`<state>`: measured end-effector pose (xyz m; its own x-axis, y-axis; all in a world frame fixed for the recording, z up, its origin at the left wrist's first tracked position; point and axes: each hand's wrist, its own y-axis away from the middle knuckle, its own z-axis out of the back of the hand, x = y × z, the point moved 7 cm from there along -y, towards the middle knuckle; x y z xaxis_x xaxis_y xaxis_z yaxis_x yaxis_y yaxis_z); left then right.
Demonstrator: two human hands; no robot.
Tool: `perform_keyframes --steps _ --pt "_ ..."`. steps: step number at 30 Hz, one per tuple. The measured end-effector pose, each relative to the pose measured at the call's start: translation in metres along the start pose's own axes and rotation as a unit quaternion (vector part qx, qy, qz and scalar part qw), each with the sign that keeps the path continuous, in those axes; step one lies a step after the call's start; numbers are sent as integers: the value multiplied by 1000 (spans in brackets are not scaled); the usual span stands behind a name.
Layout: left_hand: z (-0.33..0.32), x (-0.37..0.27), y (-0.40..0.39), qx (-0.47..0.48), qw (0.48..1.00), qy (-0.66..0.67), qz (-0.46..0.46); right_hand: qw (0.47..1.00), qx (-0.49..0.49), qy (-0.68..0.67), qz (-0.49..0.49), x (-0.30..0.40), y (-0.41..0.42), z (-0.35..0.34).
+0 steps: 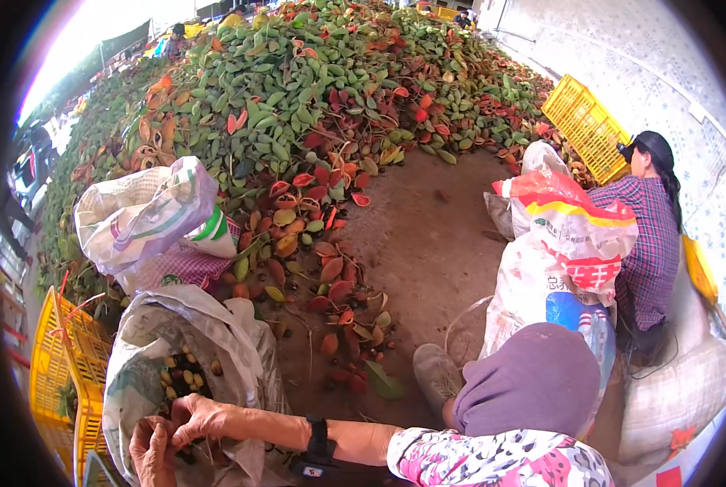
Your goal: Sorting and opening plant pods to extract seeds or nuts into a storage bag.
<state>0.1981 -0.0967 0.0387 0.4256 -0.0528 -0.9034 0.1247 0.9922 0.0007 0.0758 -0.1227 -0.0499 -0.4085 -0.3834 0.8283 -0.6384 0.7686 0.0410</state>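
My left hand [151,449] and my right hand [199,419] are close together over the mouth of an open white woven sack [128,359], at the lower left. Their fingers are bent and nearly meet; whether something small sits between them cannot be made out. Inside the sack lie dark brown and pale yellow seeds [183,383]. A black band [319,437] circles my right forearm. Beyond this sack stands another open woven sack [150,225]. Loose red, orange and green seed pods [338,274] lie on the floor beside both sacks.
A large heap of green and red pods [277,103] rises ahead. Yellow plastic crates [52,365] stand at the left; another crate [585,128] tilts at the right. A co-worker [649,243] sits behind a full white sack [545,262]. My bent knee [533,377] is at the lower right.
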Motion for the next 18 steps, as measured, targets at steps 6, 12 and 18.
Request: perform_keyframes --steps 6,12,18 --pt "1 66 -10 -60 983 148 96 998 -34 -38 -34 -34 -14 7" --pt "-6 78 -17 -95 987 111 69 993 -89 76 31 -51 -33 25" --pt "-30 53 -3 -4 960 146 239 989 -113 -6 98 -49 -26 26"
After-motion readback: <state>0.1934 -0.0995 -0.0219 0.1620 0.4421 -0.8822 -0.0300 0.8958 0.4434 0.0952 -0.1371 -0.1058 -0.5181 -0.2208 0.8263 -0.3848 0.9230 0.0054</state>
